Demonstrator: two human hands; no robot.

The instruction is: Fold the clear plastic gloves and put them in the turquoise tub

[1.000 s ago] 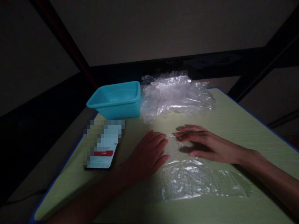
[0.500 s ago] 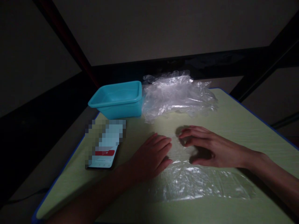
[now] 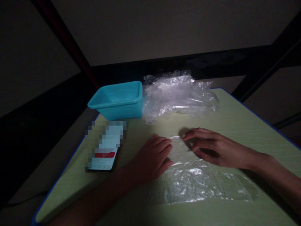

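A thin clear plastic sheet or bag (image 3: 190,185) lies spread and wrinkled on the near part of the table. My left hand (image 3: 152,158) rests palm down at its left side, fingers laid out flat with small gaps, fingertips on the plastic's left edge. To the right, my right hand (image 3: 211,147) hovers low over the upper right part of the plastic. Its fingers are curved, and the thumb has come close to the fingers; whether a bit of plastic is between them cannot be made out.
A turquoise basket (image 3: 117,108) stands at the back left of the pale green table (image 3: 249,135). Beside it lies a heap of crumpled clear plastic (image 3: 176,97). A lit phone (image 3: 105,150), partly pixelated, lies left of my left hand. The table has a blue edge.
My right hand has shifted slightly right, and its thumb has moved in toward the fingers. My left hand has stayed in place.
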